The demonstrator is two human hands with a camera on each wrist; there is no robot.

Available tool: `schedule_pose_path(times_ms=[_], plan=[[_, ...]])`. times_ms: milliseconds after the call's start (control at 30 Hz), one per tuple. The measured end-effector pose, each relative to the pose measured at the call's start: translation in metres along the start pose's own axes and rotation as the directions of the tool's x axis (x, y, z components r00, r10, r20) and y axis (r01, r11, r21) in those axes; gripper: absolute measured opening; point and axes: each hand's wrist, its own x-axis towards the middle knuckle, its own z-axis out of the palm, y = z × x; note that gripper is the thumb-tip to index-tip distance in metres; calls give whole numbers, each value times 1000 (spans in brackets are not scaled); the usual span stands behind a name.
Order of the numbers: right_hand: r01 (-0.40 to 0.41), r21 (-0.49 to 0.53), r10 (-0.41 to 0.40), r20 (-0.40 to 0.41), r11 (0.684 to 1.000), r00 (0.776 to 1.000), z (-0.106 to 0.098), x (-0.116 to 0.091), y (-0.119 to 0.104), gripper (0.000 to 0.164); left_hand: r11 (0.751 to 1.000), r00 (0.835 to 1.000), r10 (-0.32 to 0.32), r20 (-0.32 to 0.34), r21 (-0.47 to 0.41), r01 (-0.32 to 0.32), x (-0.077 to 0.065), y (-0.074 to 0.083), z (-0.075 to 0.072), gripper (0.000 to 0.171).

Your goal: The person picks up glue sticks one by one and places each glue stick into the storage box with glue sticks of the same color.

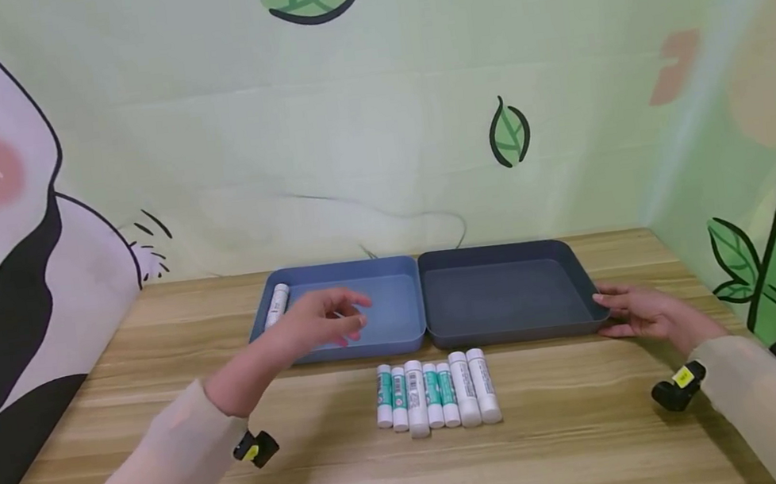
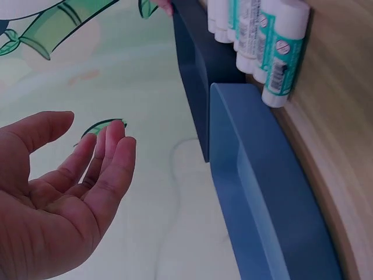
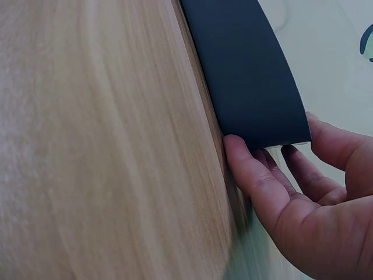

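My left hand [image 1: 321, 317] hovers over the blue tray [image 1: 400, 346], fingers loosely bent and nothing between them. One white glue stick [image 1: 278, 304] lies along that tray's left side. To the right, my right hand [image 1: 644, 313] grips the near right corner of the dark grey tray [image 1: 513, 335]; one digit reaches over its rim while fingertips [image 3: 236, 144] press the outer wall. In front of both trays several glue sticks lie side by side on the table, some white [image 1: 462, 389], others with green labels [image 1: 385, 396]. Part of the blue tray hides behind my left hand.
The two trays stand against each other at the back of the wooden table [image 1: 562, 446]. A printed cloth backdrop [image 1: 383, 139] with leaves and a panda rises behind and on both sides. Each wrist carries a small black camera, one of them [image 1: 257, 448] on the left.
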Motion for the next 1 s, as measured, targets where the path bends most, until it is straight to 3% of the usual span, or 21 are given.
schedule_pose_path(times_ms=[133, 467, 833, 1000], plan=[[-3, -5, 3, -4, 1000, 1000, 0, 0, 0, 88, 1000, 1000, -8, 12, -7, 8, -1, -4, 10, 38], [-3, -27, 3, -6, 1000, 1000, -1, 1, 0, 87, 988, 992, -123, 11, -98, 123, -6, -17, 28, 41], [-1, 0, 1, -6, 1000, 1000, -1, 1, 0, 89, 938, 963, -252, 95, -221, 267, -9, -30, 42, 52], [4, 5, -4, -3, 1000, 1000, -1, 1, 1, 88, 891, 933, -340, 119, -278, 360, -10, -36, 50, 54]])
